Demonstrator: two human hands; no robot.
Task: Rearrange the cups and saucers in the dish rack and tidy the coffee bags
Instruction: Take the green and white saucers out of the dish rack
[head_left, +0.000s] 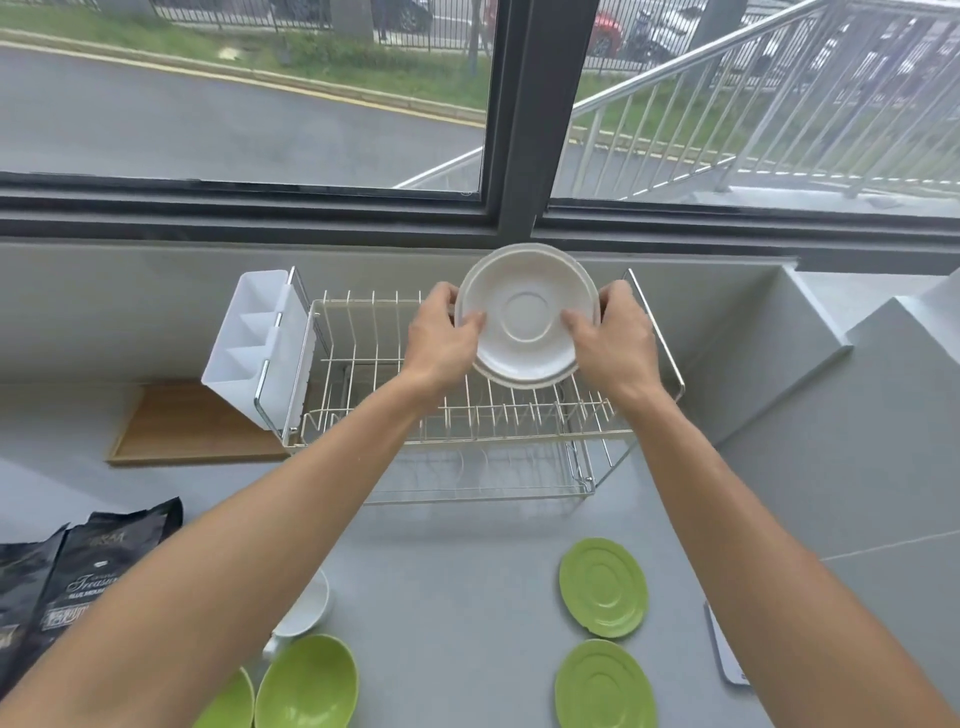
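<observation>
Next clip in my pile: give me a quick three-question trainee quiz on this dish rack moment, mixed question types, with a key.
1. True or false: the white saucers already stand slotted in the dish rack.
2. How many green saucers lie flat on the counter? A) one B) two C) four
3. Fill in: the black coffee bags lie at the counter's near ____ side.

Key:
1. False. The left hand and right hand hold them by the edges above the rack.
2. B: a farther green saucer and a nearer green saucer.
3. Left.
</observation>
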